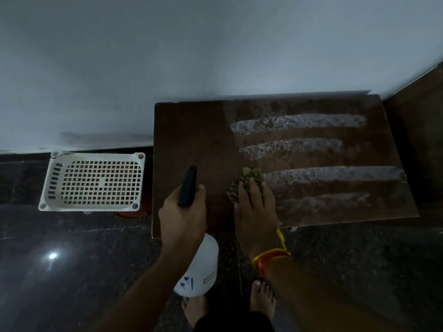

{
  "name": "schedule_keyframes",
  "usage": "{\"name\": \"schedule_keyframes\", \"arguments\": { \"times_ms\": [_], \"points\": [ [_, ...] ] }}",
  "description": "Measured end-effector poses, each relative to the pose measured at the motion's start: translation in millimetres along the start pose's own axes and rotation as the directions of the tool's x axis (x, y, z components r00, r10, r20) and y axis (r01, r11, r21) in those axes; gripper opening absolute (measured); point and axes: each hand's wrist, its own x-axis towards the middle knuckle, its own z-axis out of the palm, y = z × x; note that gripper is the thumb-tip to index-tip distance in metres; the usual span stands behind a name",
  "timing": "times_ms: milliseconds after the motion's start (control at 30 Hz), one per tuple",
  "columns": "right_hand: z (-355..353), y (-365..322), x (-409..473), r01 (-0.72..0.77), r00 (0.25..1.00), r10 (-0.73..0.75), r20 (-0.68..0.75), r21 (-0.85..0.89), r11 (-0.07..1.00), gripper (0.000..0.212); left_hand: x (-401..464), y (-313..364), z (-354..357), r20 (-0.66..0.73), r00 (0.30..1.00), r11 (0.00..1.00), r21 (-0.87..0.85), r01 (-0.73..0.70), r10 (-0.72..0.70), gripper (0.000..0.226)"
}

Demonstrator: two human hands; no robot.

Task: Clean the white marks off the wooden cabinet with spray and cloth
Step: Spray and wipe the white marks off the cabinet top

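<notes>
The dark wooden cabinet top [196, 140] carries several horizontal white marks [297, 122] across its right half, speckled and wet-looking. My left hand [183, 215] grips the black head of a white spray bottle [199, 269], whose body hangs below my hand over the cabinet's front edge. My right hand [255, 209] presses flat on a green patterned cloth [242, 185] at the left end of the third mark. The cloth is mostly hidden under my fingers.
A white perforated plastic basket [96, 182] stands on the dark stone floor to the left of the cabinet, against the pale wall. Dark wooden furniture [422, 130] adjoins the cabinet on the right. My bare feet [262, 300] stand just in front.
</notes>
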Motion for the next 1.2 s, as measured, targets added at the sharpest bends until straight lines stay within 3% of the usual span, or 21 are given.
{"name": "schedule_keyframes", "arguments": {
  "times_ms": [300,533,800,1067,1200],
  "points": [
    [4,-5,93,0.003,0.999,-0.003,-0.046,0.002,1.0,0.051,32,14,7,0.017,1.0,1.0,-0.02,0.017,-0.017,0.021],
    [2,-6,80,-0.012,0.999,0.012,-0.051,0.011,1.0,0.049,51,35,10,-0.005,1.0,1.0,-0.01,0.012,-0.012,0.024],
    [7,-6,148,0.005,0.998,-0.003,-0.065,0.036,0.999,0.052,70,47,18,0.001,1.0,1.0,-0.002,-0.01,0.01,0.022],
    [9,-6,131,0.023,0.996,-0.019,-0.089,0.046,0.999,0.05,78,57,19,-0.006,1.0,1.0,0.006,-0.012,0.012,0.022],
    [11,-4,166,0.026,0.995,-0.025,-0.092,0.004,1.0,0.051,82,57,20,0.006,0.999,0.999,0.021,-0.038,0.038,0.023]
  ]
}}
